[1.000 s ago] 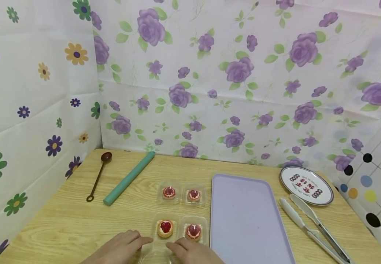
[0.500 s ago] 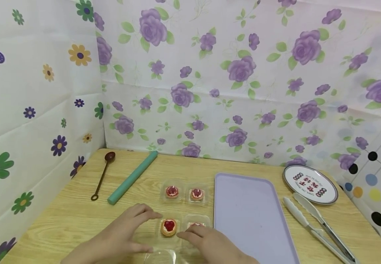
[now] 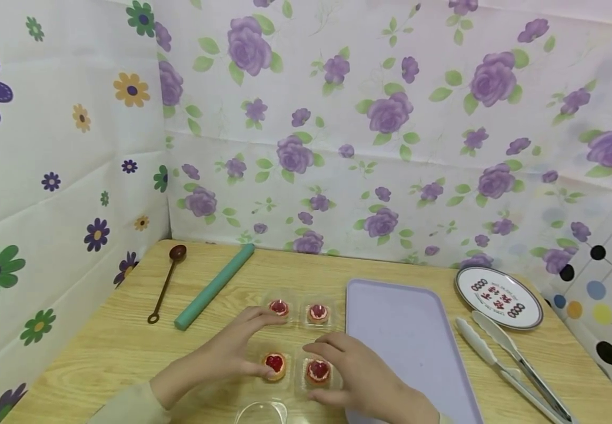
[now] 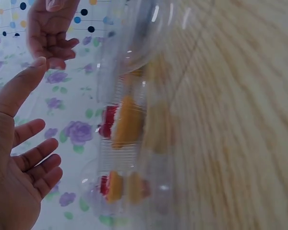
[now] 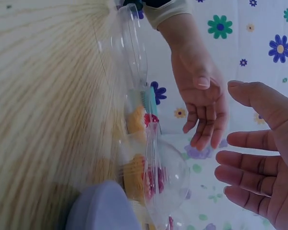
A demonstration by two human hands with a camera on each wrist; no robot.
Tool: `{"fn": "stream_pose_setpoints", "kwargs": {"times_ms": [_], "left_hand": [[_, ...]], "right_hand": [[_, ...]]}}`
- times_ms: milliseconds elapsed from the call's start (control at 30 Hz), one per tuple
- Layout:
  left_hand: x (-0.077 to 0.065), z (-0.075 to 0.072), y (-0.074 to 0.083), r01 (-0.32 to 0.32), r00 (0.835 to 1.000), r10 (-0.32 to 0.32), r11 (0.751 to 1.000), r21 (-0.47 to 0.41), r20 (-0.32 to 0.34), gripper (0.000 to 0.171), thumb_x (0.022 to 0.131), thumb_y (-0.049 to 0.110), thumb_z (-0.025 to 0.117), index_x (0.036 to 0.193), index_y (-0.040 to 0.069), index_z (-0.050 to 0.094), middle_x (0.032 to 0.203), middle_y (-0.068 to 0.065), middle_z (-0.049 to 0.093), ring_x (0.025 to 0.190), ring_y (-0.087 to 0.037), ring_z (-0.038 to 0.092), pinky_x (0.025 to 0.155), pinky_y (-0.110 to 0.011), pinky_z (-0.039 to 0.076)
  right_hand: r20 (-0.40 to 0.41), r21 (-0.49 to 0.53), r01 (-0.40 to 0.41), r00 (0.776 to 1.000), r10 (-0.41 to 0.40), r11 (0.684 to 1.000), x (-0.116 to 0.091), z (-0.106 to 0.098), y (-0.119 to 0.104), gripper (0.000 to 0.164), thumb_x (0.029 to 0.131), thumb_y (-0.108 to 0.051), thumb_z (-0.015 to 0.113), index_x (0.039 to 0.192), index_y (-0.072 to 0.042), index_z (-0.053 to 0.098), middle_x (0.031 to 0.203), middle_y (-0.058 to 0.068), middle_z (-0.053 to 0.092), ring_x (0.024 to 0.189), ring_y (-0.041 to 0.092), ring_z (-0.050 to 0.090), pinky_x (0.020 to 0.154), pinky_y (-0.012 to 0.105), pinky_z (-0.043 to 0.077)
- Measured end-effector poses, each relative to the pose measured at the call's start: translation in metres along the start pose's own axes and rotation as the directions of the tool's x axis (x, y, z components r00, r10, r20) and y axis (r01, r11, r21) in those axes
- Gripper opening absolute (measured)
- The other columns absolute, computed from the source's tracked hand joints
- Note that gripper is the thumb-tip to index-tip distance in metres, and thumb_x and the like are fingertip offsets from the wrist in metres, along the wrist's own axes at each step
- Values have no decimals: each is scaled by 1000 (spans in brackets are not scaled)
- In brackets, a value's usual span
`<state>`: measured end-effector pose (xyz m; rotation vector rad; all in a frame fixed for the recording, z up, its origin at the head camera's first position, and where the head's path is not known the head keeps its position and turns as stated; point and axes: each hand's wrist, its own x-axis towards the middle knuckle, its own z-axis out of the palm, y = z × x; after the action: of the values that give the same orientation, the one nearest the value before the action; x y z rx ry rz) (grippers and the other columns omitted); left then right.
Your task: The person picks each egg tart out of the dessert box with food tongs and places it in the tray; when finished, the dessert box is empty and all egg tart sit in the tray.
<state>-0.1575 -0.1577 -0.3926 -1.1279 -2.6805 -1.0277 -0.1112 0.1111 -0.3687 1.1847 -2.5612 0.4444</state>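
1. Tarts (image 3: 274, 366), four of them, sit in clear boxes on the desk (image 3: 110, 359), set in two rows of two. The flat box bottoms presumably serve to keep each one upright with its red topping uppermost.
2. At front left, the box has its lid (image 3: 260, 404) turned back towards the person, leaving that tart uncovered; laid that way, it probably stays clear of the neighbouring boxes. Front right and the rear pair appear to have domed lids over them, likely to shield the soft toppings.
3. Left hand (image 3: 226, 347): fingers spread and gently bent, grasping nothing, above the front left box and hiding part of the rear left one in the head view.
4. Right hand (image 3: 364, 374): fingers released too, thumb and forefinger framing the front right box without touching it. Such a wide shape would suit the boxes' sides better than the toppings, I judge.
5. Just right of the boxes lies a lavender tray (image 3: 401, 330), flat and perhaps kept close to shorten any carry.
6. Tongs (image 3: 506, 370) lie beyond it, handles towards the person, probably for an easy right-hand reach, with a plate (image 3: 499, 297) behind.
7. Well to the left lie a green rod (image 3: 215, 287) and a brown spoon (image 3: 165, 285), seemingly out of the hands' way.
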Motion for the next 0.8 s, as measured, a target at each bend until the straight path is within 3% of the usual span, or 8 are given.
{"fn": "stream_pose_setpoints", "kwargs": {"times_ms": [200,333,500,800], "left_hand": [[13,14,-8,52,995,-47,997,-52,92,82,70,39,83,139,14,48,141,-10,48,131,-30,44,106,-58,38],[18,21,-9,62,991,-54,996,-67,120,82,70,41,83,139,15,48,142,-7,48,134,-29,41,107,-57,37],[23,28,-6,53,991,-50,998,-25,120,83,68,44,84,138,15,49,140,-5,50,134,-29,40,108,-57,36],[26,39,-2,75,966,-91,994,73,243,94,64,59,80,139,15,46,140,1,49,136,-27,38,112,-52,34]], "right_hand": [[34,12,-94,995,94,995,2,4,8,54,80,-44,74,122,-13,62,117,-2,61,107,14,60,92,32,53],[70,25,-151,986,149,988,4,5,12,57,81,-46,73,125,-12,60,120,-1,60,109,15,60,93,35,53],[96,36,-188,978,184,982,6,7,16,65,80,-48,73,131,-11,55,124,0,59,114,16,58,96,38,51],[191,13,-208,961,201,978,6,17,25,73,76,-57,73,127,-8,58,122,2,59,112,19,58,96,39,51]]}}
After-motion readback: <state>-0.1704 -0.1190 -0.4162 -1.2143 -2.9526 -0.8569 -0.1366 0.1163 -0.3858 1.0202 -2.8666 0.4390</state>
